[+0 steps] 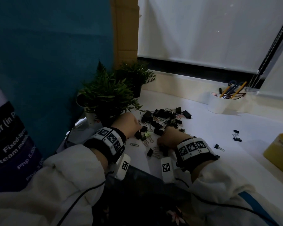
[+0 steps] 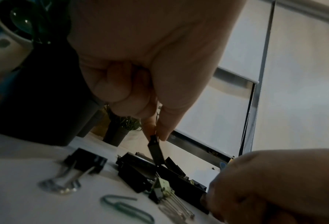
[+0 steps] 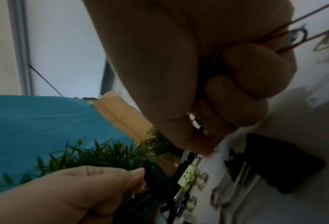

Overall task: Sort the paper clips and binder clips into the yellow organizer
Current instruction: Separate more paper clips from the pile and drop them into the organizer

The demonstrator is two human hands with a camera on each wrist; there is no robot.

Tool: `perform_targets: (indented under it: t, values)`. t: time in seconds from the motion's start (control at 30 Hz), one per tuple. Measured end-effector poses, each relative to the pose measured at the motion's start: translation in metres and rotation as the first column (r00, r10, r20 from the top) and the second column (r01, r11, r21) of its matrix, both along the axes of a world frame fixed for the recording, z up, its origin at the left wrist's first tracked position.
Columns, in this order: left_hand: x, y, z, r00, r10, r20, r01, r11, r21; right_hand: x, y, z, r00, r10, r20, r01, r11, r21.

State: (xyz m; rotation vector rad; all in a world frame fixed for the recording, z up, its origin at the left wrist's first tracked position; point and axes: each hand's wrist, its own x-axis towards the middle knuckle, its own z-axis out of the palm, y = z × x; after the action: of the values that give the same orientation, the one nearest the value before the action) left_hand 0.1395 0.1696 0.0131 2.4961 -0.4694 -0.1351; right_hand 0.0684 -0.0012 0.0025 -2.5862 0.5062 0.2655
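L hand [image 2: 140,63]: I see thumb + forefinger pinching a black binder clip [image 2: 156,150] just above the clip pile [image 1: 163,119] | R hand [image 3: 207,72]: fingers curled round paper clips [image 3: 295,37], at pile's near edge | pile mid white surface [image 1: 203,131] | yellow organizer [image 1: 280,152] far R, apart from pile
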Motion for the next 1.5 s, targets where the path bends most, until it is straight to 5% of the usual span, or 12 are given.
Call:
perform_targets:
  t: [0.07, 0.17, 0.23, 0.3, 0.53, 0.7, 0.83, 1.1, 1.17, 1.27, 1.37, 1.5]
  values:
    - [0.001, 0.002, 0.001, 1.0, 0.013, -0.005, -0.013, 1.0, -0.017, -0.003, -0.001, 0.003, 0.993, -0.118, 0.03, 0.106, 0.956, 0.273]
    - [0.001, 0.005, -0.002, 0.999, 0.021, -0.029, -0.023, 0.998, -0.067, -0.003, -0.005, 0.003, 0.93, -0.364, 0.038, 0.205, 0.603, 0.771]
    - [0.002, 0.005, -0.004, 0.999, 0.008, -0.036, -0.012, 0.994, -0.111, -0.001, -0.006, 0.003, 0.889, -0.454, 0.051, 0.146, 0.389, 0.909]
    - [0.002, 0.005, -0.005, 0.998, -0.008, -0.059, 0.0, 0.989, -0.147, 0.001, -0.004, 0.004, 0.868, -0.482, 0.12, 0.056, 0.335, 0.941]
    - [-0.011, 0.009, -0.001, 0.999, -0.04, 0.001, 0.039, 0.994, 0.106, 0.004, 0.003, 0.002, 0.873, -0.402, 0.278, -0.048, 0.495, 0.867]
    - [-0.013, 0.013, -0.011, 0.992, -0.111, -0.053, 0.123, 0.918, 0.377, 0.008, 0.014, -0.001, 0.989, 0.037, 0.144, -0.062, 0.983, 0.172]
    - [-0.015, 0.01, -0.015, 0.99, -0.112, -0.092, 0.139, 0.911, 0.387, 0.016, 0.024, -0.009, 0.988, 0.104, 0.118, -0.106, 0.994, 0.009]
    - [-0.023, 0.003, -0.007, 0.985, -0.032, -0.17, 0.068, 0.975, 0.21, 0.014, 0.023, -0.002, 0.997, 0.074, 0.018, -0.076, 0.987, 0.145]
    - [-0.027, 0.001, 0.0, 0.989, -0.102, -0.108, 0.125, 0.967, 0.223, 0.011, 0.016, 0.0, 0.995, -0.085, 0.051, 0.05, 0.873, 0.485]
    - [-0.019, -0.003, -0.005, 0.924, 0.023, -0.381, -0.117, 0.967, -0.226, 0.01, 0.004, 0.005, 0.951, -0.307, -0.02, 0.136, 0.363, 0.922]
    - [-0.011, -0.009, -0.011, 0.855, 0.017, -0.519, -0.237, 0.902, -0.361, 0.005, -0.006, 0.012, 0.915, -0.403, -0.014, -0.017, -0.072, 0.997]
    - [-0.024, -0.014, -0.005, 0.705, -0.178, -0.687, -0.366, 0.738, -0.567, 0.003, -0.006, 0.018, 0.87, -0.485, 0.093, -0.207, -0.187, 0.96]
